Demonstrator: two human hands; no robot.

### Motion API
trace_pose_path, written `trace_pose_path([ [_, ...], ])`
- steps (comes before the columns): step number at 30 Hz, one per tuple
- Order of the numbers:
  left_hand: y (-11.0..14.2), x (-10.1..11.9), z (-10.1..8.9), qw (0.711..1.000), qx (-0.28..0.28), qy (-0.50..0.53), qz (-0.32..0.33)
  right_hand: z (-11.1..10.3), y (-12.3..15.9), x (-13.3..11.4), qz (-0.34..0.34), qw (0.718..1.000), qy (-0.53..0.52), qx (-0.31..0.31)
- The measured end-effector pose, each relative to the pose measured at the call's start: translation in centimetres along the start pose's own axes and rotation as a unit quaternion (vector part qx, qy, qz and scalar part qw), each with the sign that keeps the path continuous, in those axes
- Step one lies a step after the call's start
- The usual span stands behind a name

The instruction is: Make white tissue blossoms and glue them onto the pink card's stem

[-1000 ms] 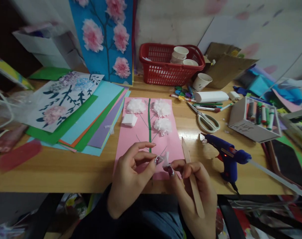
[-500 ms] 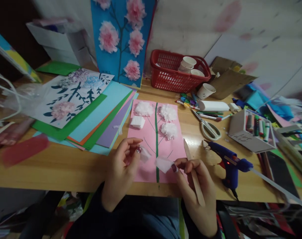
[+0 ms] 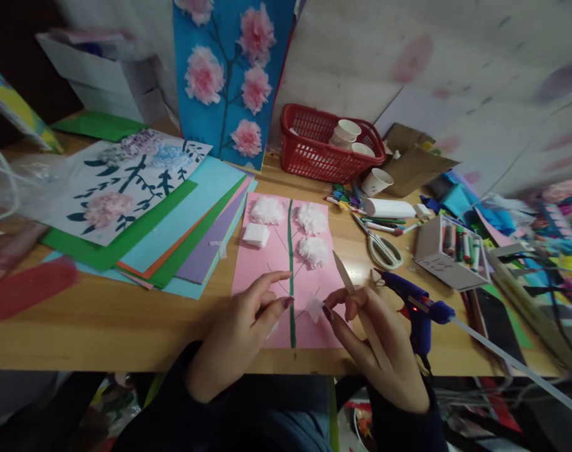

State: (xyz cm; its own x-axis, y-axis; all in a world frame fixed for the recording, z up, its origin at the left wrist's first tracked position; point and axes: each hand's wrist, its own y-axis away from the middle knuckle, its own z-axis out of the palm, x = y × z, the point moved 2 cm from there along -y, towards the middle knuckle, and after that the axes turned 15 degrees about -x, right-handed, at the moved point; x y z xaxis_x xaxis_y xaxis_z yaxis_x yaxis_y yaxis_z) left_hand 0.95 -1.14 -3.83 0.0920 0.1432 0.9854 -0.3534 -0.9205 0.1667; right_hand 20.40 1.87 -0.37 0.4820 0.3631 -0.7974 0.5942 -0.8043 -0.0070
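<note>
Pink paper (image 3: 260, 276) lies before me, with a green stem, thin drawn branches and several white tissue flowers (image 3: 312, 218) on it. A folded stack of white tissue squares (image 3: 256, 235) rests at its upper left. In my right hand (image 3: 377, 339) a small tissue paper piece (image 3: 314, 307) is pinched between thumb and finger, while a flat wooden stick (image 3: 345, 273) lies across the same hand. My left hand (image 3: 248, 333) hovers over the paper's lower left, thumb and index finger apart. A pale scrap shows below it, partly hidden.
To the right lie a blue glue gun (image 3: 415, 307) with its light on, scissors (image 3: 382, 248) and a box of markers (image 3: 450, 254). Behind stand a red basket (image 3: 314, 150) and a blue flower picture (image 3: 224, 81). Coloured paper sheets (image 3: 172, 220) spread out at left.
My left hand has moved right toward the green stem, and the tissue piece no longer shows at its fingertips. The right hand keeps its tissue piece and stick. The view has shifted slightly.
</note>
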Motion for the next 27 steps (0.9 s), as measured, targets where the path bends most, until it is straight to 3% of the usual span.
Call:
trace_pose_path([
  [4, -0.6, 1.9, -0.3, 0.993, -0.095, -0.068, 0.005, -1.0, 0.0, -1.2, -0.037, 0.998, -0.019, -0.052],
  [8, -1.4, 3.9, -1.1, 0.975, -0.137, -0.173, 0.025, -1.3, 0.0, -1.0, -0.046, 0.997, -0.053, -0.046],
  [11, -2.4, 4.3, -1.9, 0.958, -0.135, -0.251, 0.035, -1.4, -0.2, 0.4, -0.033, 0.997, -0.07, 0.015],
  [15, -4.1, 3.1, -2.8, 0.933, -0.125, -0.337, 0.006, -1.7, -0.3, 3.1, -0.019, 0.987, -0.088, 0.13],
  [21, -5.6, 2.2, -4.6, 0.928, -0.107, -0.356, 0.006, -2.1, -0.2, 4.7, -0.034, 0.988, -0.034, 0.148],
  [27, -6.3, 2.2, -6.0, 0.937, -0.162, -0.302, -0.072, -2.8, -1.3, 4.5, -0.073, 0.974, -0.035, 0.213],
])
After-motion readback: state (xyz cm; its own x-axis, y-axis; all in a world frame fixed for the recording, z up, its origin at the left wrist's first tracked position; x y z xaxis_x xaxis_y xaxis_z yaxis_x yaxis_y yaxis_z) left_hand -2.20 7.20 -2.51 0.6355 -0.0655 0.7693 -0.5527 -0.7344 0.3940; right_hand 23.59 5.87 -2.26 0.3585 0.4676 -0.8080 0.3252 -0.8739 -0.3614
